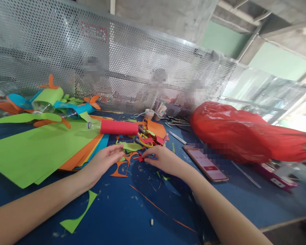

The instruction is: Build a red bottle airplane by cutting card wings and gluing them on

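Toward the worktop's (112, 211) far left corner, a green-wrapped bottle (53, 95) and a blue-wrapped bottle (84, 108) already carry orange paper fins (93, 101). The left hand (105, 158), loosely open, holds nothing visible beside orange offcuts (119, 172). Beyond, toward the far edge, a red-wrapped bottle (119, 127) shows no fins, so seems less complete. Mid-worktop, the right hand (163, 158) bends its fingers at a red scrap (140, 158); whether they grip it cannot be told.

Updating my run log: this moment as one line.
left hand: beside orange scrap; right hand: at red scrap; red-wrapped bottle: lying beyond
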`<state>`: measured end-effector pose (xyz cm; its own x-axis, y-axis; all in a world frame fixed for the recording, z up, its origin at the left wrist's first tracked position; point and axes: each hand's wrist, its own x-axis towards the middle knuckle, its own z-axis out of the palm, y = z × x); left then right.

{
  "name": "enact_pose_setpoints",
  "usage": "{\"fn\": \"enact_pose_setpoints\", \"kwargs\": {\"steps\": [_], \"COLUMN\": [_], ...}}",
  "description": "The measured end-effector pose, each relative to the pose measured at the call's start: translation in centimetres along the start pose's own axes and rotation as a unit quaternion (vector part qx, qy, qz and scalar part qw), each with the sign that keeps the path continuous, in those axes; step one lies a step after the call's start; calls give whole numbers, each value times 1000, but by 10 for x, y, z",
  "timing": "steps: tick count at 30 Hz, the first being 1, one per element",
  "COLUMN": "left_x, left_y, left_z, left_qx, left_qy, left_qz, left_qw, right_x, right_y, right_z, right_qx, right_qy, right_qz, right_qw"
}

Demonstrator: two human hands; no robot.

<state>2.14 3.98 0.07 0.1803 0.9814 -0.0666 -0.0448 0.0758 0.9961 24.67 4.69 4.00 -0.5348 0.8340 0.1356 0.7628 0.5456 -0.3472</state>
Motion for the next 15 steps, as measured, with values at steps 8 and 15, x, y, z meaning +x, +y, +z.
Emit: {"fn": "enact_pose_setpoints", "kwargs": {"steps": [8, 15], "left_x": [4, 4], "left_y": [-4, 11], "left_z": [-5, -14], "left_qx": [157, 121], "left_qy": [-68, 26], "left_qz": [91, 146], "left_qw": [981, 982], "right_x": [2, 4], "right_y": [-6, 1], "right_z": [7, 7], "right_qx": [-31, -65], "right_qy": [0, 110], "right_qz": [14, 58], "right_qw": [999, 990]}}
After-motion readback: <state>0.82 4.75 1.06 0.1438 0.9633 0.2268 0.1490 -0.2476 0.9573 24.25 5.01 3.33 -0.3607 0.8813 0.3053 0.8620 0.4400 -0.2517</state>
